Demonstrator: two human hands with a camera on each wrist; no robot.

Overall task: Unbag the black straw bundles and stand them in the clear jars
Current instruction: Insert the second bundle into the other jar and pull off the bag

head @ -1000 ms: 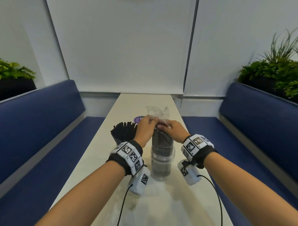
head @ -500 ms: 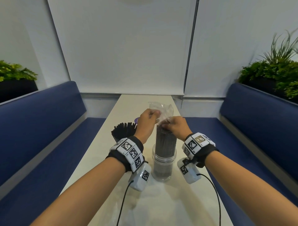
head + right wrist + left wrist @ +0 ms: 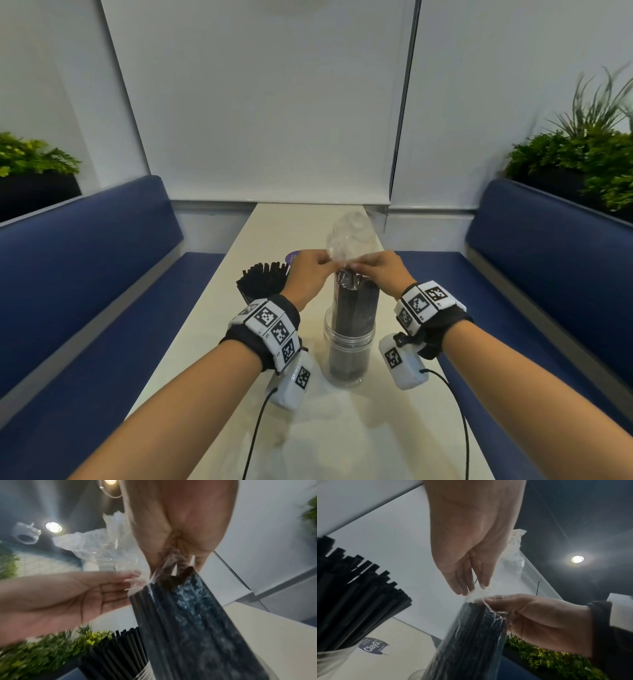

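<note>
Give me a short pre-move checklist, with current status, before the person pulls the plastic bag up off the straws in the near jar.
1. Bagged straw bundle stands upright in the near clear jar: ok.
2. Left hand pinches the plastic bag at the straw tops: ok.
3. Right hand pinches the bag from the other side: ok.
4. Bag already free of the straws: not ok; film covers the bundle's upper part.
5. Neither hand steadies the jar, so it may lift with the bag: not ok.
6. Far jar of loose straws stands clear of the left wrist: cannot tell.
</note>
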